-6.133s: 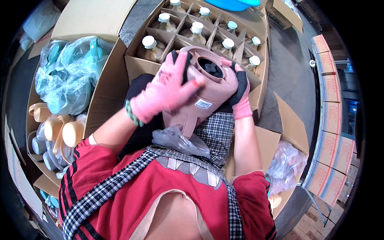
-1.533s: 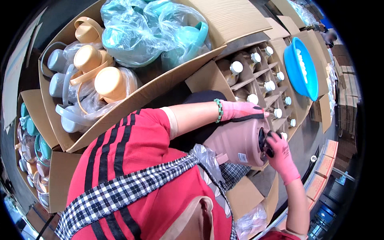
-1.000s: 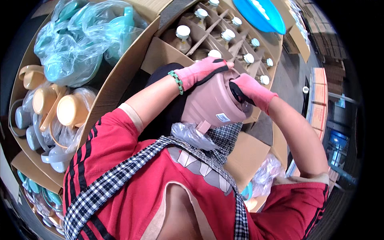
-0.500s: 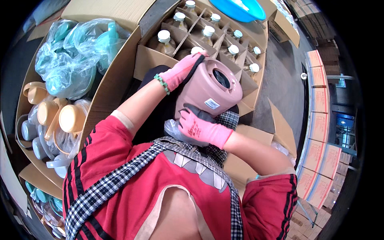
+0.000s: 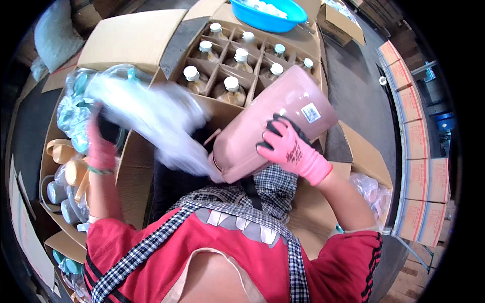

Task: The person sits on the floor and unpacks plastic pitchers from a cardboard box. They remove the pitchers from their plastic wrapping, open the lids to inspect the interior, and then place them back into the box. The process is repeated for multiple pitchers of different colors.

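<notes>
A large pink plastic jug body (image 5: 265, 118), probably a thermos casing with a small white label, lies tilted over my lap. My right hand (image 5: 293, 146), in a pink glove with dark fingertips, grips its side. Out to the left, over the carton of plastic jugs, my left hand (image 5: 102, 139) is smeared by motion, in a matching glove. From it a blurred clear plastic bag (image 5: 156, 118) stretches across to the jug's lower left end. The left fingers are partly hidden, but the bag trails from them.
A divided carton (image 5: 217, 103) of white-capped bottles (image 5: 231, 91) stands ahead. Behind it is a blue basin (image 5: 270, 17) with white pieces. At left, an open carton (image 5: 134, 171) holds bagged teal, orange and blue plastic jugs (image 5: 77, 171). Stacked cartons (image 5: 414, 126) line the right.
My left hand has left the jug's top and swung left with the plastic bag. The jug has turned, its round opening now out of sight, and my right hand has shifted up its side.
</notes>
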`<state>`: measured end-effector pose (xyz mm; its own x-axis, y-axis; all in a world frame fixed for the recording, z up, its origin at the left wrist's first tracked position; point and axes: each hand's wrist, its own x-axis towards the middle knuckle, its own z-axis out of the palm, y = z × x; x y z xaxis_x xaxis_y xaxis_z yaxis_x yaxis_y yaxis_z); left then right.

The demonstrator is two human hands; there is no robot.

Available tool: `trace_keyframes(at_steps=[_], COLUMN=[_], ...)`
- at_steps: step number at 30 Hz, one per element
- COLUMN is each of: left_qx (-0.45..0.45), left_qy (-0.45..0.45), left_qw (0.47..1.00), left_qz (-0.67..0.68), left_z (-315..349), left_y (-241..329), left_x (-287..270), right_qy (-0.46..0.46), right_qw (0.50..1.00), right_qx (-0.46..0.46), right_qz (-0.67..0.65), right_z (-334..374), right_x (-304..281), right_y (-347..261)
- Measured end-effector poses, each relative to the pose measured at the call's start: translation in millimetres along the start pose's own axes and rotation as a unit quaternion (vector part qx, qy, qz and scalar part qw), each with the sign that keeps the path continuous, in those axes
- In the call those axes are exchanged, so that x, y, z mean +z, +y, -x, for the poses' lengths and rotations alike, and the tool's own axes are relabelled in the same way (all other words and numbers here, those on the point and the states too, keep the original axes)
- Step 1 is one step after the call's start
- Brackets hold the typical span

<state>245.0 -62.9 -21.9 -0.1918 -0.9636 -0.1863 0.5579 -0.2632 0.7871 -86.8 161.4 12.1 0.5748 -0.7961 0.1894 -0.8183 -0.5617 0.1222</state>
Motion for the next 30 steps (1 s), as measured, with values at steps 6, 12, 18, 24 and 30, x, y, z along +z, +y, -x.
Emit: trace_keyframes(at_steps=[6, 12, 18, 24, 30], left_qx=[0.264, 0.341, 0.745, 0.401, 0.043], left_qy=[-0.064, -0.065, -0.161, -0.447, -0.346], left_qw=[0.962, 0.936, 0.468, 0.613, 0.891], left_qz=[0.035, -0.060, -0.447, -0.514, -0.292], left_z=[-21, 5, 25, 49, 26], left_y=[109, 12, -14, -33, -43], left_x=[44, 127, 140, 168, 205], right_qy=[0.003, -0.138, 0.113, 0.335, 0.230], right_qw=[0.969, 0.968, 0.675, 0.558, 0.568], right_qx=[-0.229, -0.195, 0.206, 0.402, 0.326], right_qz=[-0.089, -0.075, -0.699, -0.644, -0.720], right_z=[-31, -40, -49, -87, -39], right_x=[42, 39, -47, -54, -41], right_y=[-39, -55, 3, 36, 26])
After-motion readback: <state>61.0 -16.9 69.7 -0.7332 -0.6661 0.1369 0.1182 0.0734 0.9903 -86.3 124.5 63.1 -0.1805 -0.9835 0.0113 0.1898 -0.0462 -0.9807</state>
